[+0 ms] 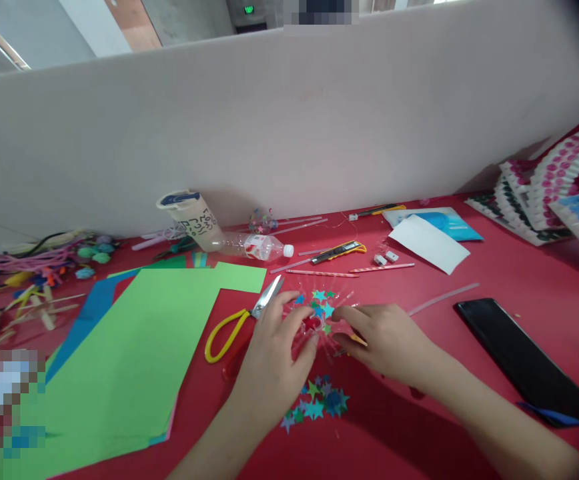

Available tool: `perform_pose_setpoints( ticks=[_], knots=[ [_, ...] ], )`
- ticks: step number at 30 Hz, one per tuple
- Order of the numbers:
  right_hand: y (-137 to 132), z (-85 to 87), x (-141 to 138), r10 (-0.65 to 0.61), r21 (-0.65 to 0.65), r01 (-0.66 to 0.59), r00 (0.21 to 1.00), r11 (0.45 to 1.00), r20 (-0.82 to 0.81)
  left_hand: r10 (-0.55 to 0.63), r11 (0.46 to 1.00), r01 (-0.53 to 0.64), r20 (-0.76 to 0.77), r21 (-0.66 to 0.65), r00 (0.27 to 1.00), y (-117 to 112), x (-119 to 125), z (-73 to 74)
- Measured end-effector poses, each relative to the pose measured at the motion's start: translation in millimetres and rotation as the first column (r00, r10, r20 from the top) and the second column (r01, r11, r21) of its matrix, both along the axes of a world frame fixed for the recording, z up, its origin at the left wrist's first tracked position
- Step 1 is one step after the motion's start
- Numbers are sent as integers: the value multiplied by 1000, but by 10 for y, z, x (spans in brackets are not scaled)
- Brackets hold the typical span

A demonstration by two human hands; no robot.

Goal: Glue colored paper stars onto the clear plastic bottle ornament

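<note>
A clear plastic piece with fringed strips fanning outward [338, 293] lies on the red table, with blue, green and red stars [321, 296] on its middle. My left hand [282, 343] curls over its left side, fingertips and thumb touching it around the red star. From the right, my right hand [387, 337] reaches in with thumb and fingers bent close together at the piece's edge; what they hold, if anything, is too small to make out. Below the hands lies a pile of shiny loose stars [319, 403]. Yellow-handled scissors [232, 330] rest beside my left hand, blades partly hidden.
Green paper sheets [134, 353] spread at left. Behind are a plastic bottle [259, 247], a tilted cup [189, 217], a yellow utility knife [338, 252] and striped pencils [382, 267]. A black phone-like slab [524, 357] lies right. A white partition [289, 127] stands behind.
</note>
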State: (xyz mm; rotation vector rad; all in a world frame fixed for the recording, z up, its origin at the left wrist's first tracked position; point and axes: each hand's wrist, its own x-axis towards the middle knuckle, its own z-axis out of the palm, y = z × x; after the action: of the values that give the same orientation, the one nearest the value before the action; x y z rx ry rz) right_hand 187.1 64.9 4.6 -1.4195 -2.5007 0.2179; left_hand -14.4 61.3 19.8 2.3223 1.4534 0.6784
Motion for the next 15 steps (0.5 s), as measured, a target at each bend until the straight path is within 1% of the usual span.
perform_pose_setpoints(
  ticks=[4, 6, 8, 10, 12, 15],
  knots=[
    [13, 43, 14, -10, 6, 9, 1000, 1000, 9, 4, 1000, -4, 8, -2, 1000, 8, -21, 15],
    [27, 88, 54, -37, 13, 36, 999, 999, 31, 20, 1000, -20, 14, 1, 1000, 20, -37, 30],
    [41, 129, 114, -69, -19, 71, 994, 997, 82, 37, 999, -37, 23, -1, 999, 36, -56, 45],
    [48, 150, 174, -81, -79, 92, 987, 993, 138, 47, 999, -46, 34, -21, 998, 53, -78, 56],
    [43, 149, 208, -64, -132, 86, 984, 988, 163, 40, 998, -38, 44, -42, 998, 69, -101, 58],
    [26, 124, 194, -31, -144, 54, 987, 988, 160, 8, 999, -6, 47, -47, 999, 86, -127, 54]
  ],
)
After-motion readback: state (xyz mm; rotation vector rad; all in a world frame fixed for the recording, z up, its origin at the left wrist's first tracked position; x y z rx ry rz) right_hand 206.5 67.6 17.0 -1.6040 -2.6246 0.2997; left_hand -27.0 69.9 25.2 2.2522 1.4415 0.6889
